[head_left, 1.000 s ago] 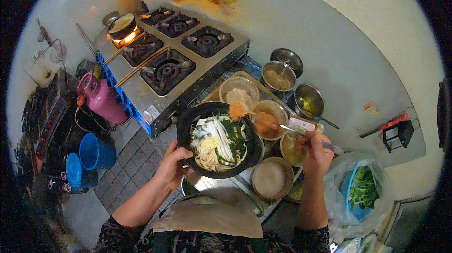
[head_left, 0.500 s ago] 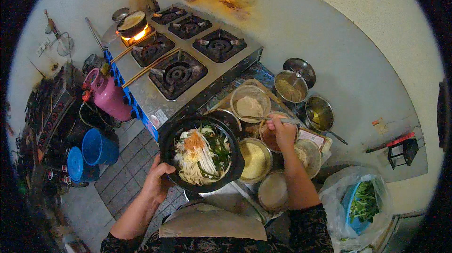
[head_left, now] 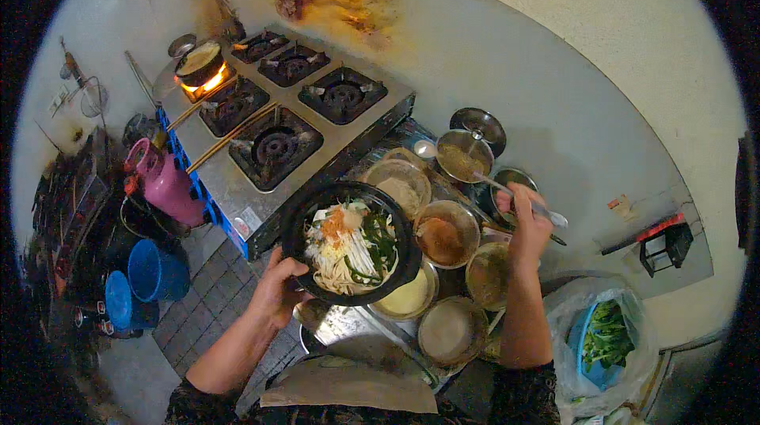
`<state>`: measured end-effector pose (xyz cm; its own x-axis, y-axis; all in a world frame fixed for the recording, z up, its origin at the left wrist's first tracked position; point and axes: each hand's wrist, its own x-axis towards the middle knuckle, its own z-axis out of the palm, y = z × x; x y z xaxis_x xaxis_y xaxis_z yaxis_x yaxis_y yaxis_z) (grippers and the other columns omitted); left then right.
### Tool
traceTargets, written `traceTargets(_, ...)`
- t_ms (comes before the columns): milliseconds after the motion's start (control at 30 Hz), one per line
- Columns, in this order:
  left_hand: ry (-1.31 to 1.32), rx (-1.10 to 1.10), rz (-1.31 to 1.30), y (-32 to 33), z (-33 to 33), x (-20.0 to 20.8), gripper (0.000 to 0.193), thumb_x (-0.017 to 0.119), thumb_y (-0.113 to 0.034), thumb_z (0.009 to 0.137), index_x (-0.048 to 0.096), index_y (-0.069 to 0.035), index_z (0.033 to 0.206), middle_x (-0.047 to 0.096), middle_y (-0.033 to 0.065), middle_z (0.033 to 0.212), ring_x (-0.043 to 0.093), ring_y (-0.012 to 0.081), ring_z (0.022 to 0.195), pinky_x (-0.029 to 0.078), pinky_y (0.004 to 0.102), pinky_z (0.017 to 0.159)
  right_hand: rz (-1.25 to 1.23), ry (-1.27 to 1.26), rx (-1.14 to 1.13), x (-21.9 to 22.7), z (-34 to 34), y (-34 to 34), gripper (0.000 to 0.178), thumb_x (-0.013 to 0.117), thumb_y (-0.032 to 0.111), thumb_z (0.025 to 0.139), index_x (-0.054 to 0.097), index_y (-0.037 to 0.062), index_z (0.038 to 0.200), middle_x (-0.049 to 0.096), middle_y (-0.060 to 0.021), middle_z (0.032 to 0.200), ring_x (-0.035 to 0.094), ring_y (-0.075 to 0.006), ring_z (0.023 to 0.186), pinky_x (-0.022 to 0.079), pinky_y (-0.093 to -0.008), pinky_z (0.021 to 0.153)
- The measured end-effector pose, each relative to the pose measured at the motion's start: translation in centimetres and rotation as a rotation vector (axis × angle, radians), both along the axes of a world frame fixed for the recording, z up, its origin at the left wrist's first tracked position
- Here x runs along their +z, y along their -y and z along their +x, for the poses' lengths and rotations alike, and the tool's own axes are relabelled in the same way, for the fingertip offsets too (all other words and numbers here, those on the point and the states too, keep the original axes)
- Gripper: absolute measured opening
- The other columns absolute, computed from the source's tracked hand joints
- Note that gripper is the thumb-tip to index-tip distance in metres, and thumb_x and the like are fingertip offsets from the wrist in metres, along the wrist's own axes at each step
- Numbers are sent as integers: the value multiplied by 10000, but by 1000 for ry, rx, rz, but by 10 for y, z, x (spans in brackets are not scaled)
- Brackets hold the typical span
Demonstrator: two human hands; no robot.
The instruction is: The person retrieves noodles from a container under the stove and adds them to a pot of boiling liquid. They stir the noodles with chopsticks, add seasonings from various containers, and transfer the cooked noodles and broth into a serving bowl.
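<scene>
Over the cluster of seasoning bowls, the right hand (head_left: 529, 227) was curled around the handle of a long-handled spoon (head_left: 496, 184), its tip at the near edge of a steel pot holding grainy brown seasoning (head_left: 459, 157). Farther left, the left hand (head_left: 279, 286) gripped the lower left edge of a black pot (head_left: 410, 255), thumb at the rim, holding it up above the bowls. White strips, green leaves and noodles filled it, dusted with orange powder (head_left: 339, 221). The step in hand looked like seasoning the filled pot spoonful by spoonful; the next move seemed to call for a level scoop of the brown seasoning and a steady left grip. Half a second earlier, the spoon tip had been above the bowl of beige powder (head_left: 402, 187); now it was farther right, and a small pale clump seemed to have appeared beside the orange. Beyond stood the stove (head_left: 257, 205), where another pot (head_left: 199, 63) sat over a lit flame (head_left: 203, 81), with a pink gas cylinder (head_left: 168, 184) alongside.
</scene>
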<state>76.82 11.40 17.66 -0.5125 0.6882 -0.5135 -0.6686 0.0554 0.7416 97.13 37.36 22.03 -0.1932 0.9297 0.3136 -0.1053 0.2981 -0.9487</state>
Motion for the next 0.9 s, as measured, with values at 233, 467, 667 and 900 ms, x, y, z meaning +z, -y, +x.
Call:
traceTargets(233,47,-46,-27,3,4,11,526,518,-130,620,391,-143,1131,452,45,1037,456,207,918,432,392,690,5,266,-37,-117,-8,-109,229,504,155,813,577,-61,824,600,-73,663,541,-121,557,439,-233,535)
traceTargets(467,38,-70,-38,6,2,17,551,529,-145,625,368,-139,1152,453,56,1039,456,207,936,429,380,713,-217,-43,-3,-120,3,-108,185,514,103,786,571,-63,847,593,-115,689,529,-131,507,435,-226,475)
traceTargets(667,14,-171,-73,-20,5,45,501,546,-167,639,380,-148,1111,466,42,1009,488,201,914,462,383,695,-190,-82,-40,-17,30,-32,220,510,141,801,568,-55,881,602,-139,742,575,-157,630,460,-239,570)
traceTargets(900,16,-192,-41,-32,6,53,482,535,-163,658,372,-124,1109,503,48,930,538,199,814,488,386,662,111,45,-228,44,91,56,193,509,136,809,564,-41,864,590,-116,728,546,-146,642,430,-261,616)
